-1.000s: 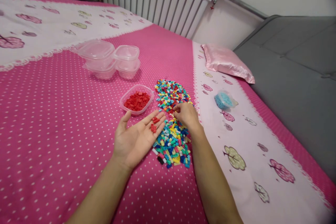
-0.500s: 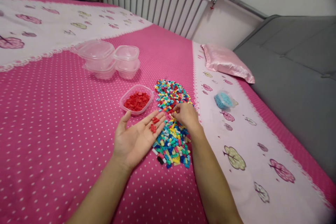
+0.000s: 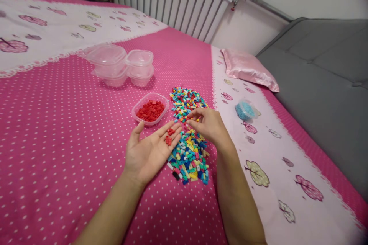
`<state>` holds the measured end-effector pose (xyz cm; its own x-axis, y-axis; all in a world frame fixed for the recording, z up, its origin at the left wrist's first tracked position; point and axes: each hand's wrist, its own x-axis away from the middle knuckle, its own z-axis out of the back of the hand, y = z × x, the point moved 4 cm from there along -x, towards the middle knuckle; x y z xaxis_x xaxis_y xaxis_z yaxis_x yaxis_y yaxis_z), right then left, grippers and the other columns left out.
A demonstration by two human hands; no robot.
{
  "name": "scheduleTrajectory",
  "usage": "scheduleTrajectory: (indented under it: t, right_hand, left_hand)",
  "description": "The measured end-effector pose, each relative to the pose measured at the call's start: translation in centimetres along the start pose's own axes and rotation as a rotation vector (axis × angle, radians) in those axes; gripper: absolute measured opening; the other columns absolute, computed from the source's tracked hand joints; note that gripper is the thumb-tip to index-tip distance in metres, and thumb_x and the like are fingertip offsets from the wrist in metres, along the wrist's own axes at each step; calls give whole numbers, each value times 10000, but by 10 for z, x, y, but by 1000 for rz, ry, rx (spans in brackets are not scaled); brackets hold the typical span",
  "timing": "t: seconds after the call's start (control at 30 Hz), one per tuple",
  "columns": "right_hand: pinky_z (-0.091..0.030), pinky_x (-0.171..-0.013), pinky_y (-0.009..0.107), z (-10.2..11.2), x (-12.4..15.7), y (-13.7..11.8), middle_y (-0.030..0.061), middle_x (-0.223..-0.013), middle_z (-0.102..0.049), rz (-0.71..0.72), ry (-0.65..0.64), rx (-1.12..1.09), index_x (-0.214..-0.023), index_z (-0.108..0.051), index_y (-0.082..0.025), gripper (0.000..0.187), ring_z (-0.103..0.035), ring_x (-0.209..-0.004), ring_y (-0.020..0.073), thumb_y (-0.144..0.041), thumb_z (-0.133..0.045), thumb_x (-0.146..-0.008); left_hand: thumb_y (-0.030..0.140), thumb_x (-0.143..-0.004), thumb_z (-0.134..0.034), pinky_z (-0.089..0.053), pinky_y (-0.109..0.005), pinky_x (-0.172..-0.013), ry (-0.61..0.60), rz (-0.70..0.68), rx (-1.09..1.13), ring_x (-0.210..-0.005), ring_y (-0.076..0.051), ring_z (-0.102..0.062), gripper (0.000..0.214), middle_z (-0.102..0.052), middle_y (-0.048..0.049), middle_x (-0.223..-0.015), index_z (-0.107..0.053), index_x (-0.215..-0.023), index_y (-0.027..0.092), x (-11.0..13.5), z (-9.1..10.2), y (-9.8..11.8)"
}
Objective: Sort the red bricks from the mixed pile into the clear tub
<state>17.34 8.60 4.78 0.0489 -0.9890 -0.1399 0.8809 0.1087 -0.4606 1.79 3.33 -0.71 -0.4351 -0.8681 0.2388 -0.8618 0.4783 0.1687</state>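
Observation:
My left hand (image 3: 149,153) lies palm up with fingers stretched out, holding several small red building bricks (image 3: 169,136) on its fingers. Over the middle of a mixed heap of coloured building bricks (image 3: 189,157) is my right hand (image 3: 208,124). Its thumb and forefinger are apart, and I see nothing between them. The hand hides part of the heap. Just beyond my left fingertips stands a clear plastic tub (image 3: 135,116) with red bricks (image 3: 151,111) in it.
Clear, lidded-looking plastic tubs (image 3: 140,58) are stacked farther back on the pink dotted bedspread (image 3: 71,134). A tub of light blue bricks (image 3: 245,110) sits at the right. Beyond it are a pink pillow (image 3: 247,69) and a grey headboard (image 3: 322,53); a radiator (image 3: 172,0) stands behind.
My right hand has lifted slightly off the heap, and its thumb and forefinger have spread apart. My left hand stays nearly still with the red bricks on it.

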Motion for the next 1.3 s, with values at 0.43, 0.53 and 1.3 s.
scheduleTrajectory:
  t: [0.43, 0.53, 1.3]
  right_hand:
    - [-409, -609, 223, 13, 23, -39, -4, -753, -699, 226, -43, -178, -880, -719, -189, 156, -551, -591, 89, -203, -644, -744]
    - [-415, -614, 221, 11, 24, -41, -6, -751, -697, 251, -52, -185, -871, -719, -189, 145, -544, -587, 86, -202, -650, -744]
    - [-499, -797, 307, -34, -15, 28, 34, -960, -736, -234, -91, 303, -976, -733, -284, 230, -664, -947, 224, -302, -606, -785]
  left_hand:
    - [465, -855, -449, -389, -355, -1075, -57, -8, -12, -1253, -287, -496, 747, -544, -259, -1271, -335, -1379, -54, -1, 2, 0]
    - [469, -860, -440, -390, -354, -1074, -84, -10, -13, -1261, -291, -487, 743, -537, -268, -1275, -349, -1367, -65, 0, 1, 0]
    - [468, -842, -468, -408, -388, -1055, 3, -14, -19, -1295, -322, -434, 785, -490, -311, -1328, -307, -1381, -80, 0, 1, 1]
